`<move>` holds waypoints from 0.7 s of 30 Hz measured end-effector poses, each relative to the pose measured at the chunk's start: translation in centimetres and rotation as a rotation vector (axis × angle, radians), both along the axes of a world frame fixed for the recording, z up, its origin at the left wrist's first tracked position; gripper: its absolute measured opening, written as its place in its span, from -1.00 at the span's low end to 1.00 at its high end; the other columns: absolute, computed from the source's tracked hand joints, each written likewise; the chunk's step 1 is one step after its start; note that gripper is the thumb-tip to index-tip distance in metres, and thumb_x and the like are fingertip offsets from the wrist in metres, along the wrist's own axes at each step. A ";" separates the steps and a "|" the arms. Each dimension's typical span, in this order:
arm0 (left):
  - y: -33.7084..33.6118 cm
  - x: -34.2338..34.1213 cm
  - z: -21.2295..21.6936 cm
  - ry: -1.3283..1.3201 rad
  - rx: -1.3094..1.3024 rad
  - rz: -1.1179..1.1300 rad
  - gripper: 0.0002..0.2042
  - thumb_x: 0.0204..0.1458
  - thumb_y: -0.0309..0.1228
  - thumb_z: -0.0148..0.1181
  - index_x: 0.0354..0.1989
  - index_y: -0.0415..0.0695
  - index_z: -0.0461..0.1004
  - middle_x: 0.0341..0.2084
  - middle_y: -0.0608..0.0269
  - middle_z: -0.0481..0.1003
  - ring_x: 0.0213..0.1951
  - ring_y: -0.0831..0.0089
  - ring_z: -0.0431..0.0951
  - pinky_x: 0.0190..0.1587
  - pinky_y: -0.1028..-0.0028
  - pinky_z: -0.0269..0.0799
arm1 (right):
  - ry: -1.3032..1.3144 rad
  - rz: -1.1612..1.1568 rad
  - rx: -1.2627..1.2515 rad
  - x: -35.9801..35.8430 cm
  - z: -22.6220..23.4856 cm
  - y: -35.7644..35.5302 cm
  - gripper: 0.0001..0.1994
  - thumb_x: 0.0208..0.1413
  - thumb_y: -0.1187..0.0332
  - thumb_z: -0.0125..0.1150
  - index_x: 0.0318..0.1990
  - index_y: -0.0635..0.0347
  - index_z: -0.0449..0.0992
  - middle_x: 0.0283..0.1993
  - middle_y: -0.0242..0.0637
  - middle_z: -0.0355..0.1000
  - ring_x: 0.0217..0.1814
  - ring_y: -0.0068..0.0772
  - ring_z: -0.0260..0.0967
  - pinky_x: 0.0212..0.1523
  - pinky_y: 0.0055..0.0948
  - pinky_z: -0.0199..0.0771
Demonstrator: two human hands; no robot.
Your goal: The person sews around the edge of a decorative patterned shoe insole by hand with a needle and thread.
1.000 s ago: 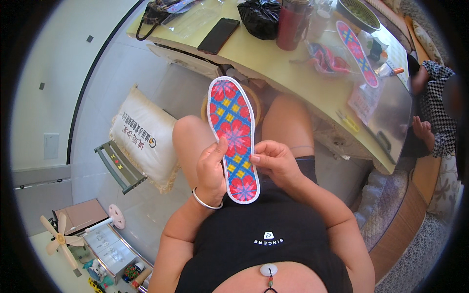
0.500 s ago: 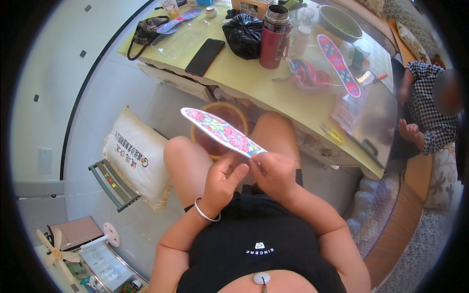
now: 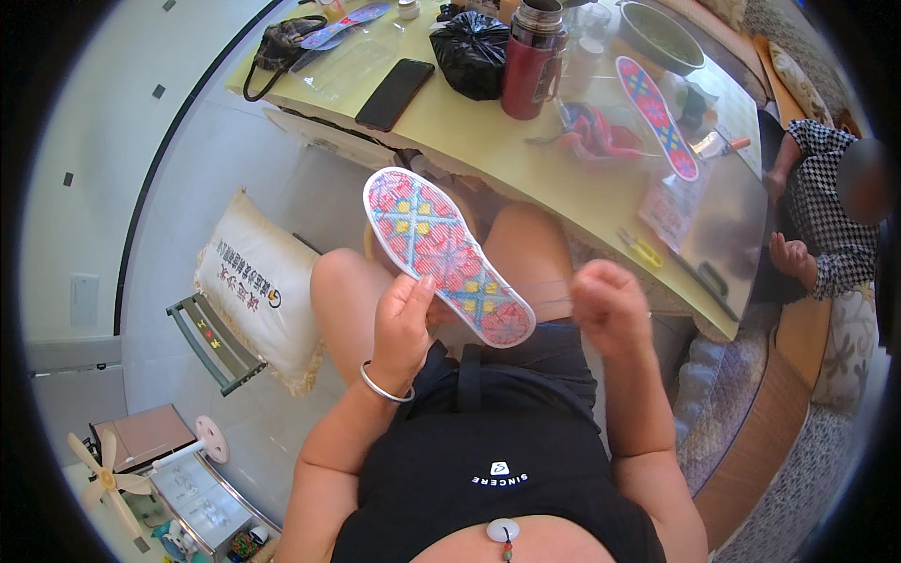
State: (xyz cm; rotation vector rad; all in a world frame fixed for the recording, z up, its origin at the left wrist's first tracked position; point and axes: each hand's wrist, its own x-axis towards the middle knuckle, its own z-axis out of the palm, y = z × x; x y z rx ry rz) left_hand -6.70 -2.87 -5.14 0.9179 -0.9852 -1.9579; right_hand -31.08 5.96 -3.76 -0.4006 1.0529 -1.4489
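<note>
While the left hand (image 3: 402,324) clamps its fingers on the edge of an embroidered insole (image 3: 444,251) above the lap, the right hand (image 3: 608,300) is drawn into a fist just beside the insole's heel, a thin thread (image 3: 549,286) stretched between them. Beyond the knees a yellow table (image 3: 488,141) carries a black phone (image 3: 395,93), a black bag (image 3: 479,52), a red flask (image 3: 531,58) and a second insole (image 3: 656,115). A white cushion (image 3: 258,291) lies on the floor to the left. Another person's checked sleeve (image 3: 821,216) shows at the right edge.
</note>
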 end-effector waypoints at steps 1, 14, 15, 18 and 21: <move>-0.1 0.2 0.0 -0.009 -0.002 -0.005 -0.72 0.28 -0.36 -0.17 -0.05 -0.33 0.35 -0.18 0.05 0.53 -0.19 0.32 0.60 -0.13 0.36 0.57 | 0.003 -0.050 -0.009 -1.6 -0.2 0.3 -0.89 0.06 0.37 0.24 -0.40 0.21 0.49 -0.68 -0.55 0.22 -0.74 -0.75 -0.03 -0.73 -0.69 -0.09; 0.1 -1.8 -0.9 0.023 0.233 -0.103 -0.79 0.21 -0.40 0.01 -0.11 -0.27 0.44 -0.20 0.12 0.56 -0.21 0.38 0.61 -0.24 0.43 0.60 | 1.233 -0.362 0.002 -1.1 -1.0 1.1 -0.85 0.13 0.50 0.09 -0.14 0.27 0.37 -0.43 -0.29 0.33 -0.41 -0.47 0.30 -0.35 -0.48 0.33; 0.2 -1.9 -1.2 0.035 0.247 -0.100 -0.79 0.20 -0.39 0.02 -0.12 -0.26 0.45 -0.21 0.14 0.56 -0.21 0.40 0.61 -0.25 0.44 0.59 | 1.229 -0.313 -0.055 -0.1 -0.8 1.0 -0.91 0.14 0.51 0.08 -0.21 0.27 0.40 -0.42 -0.24 0.35 -0.39 -0.39 0.33 -0.33 -0.45 0.34; 0.4 -2.6 -1.5 0.015 0.269 -0.084 -0.80 0.20 -0.39 0.03 -0.12 -0.23 0.45 -0.21 0.17 0.56 -0.21 0.43 0.60 -0.27 0.46 0.58 | 1.201 -0.210 -0.202 2.7 0.5 0.2 -0.93 0.05 0.62 0.13 -0.32 0.29 0.47 -0.42 -0.19 0.38 -0.42 -0.31 0.37 -0.38 -0.47 0.38; 0.3 -3.2 -1.7 0.014 0.236 -0.099 -0.79 0.20 -0.40 0.02 -0.08 -0.24 0.43 -0.18 0.17 0.55 -0.18 0.42 0.59 -0.18 0.41 0.57 | 1.166 -0.115 -0.280 3.9 0.5 -0.4 -0.92 0.03 0.60 0.17 -0.31 0.28 0.48 -0.40 -0.18 0.42 -0.39 -0.31 0.42 -0.35 -0.48 0.40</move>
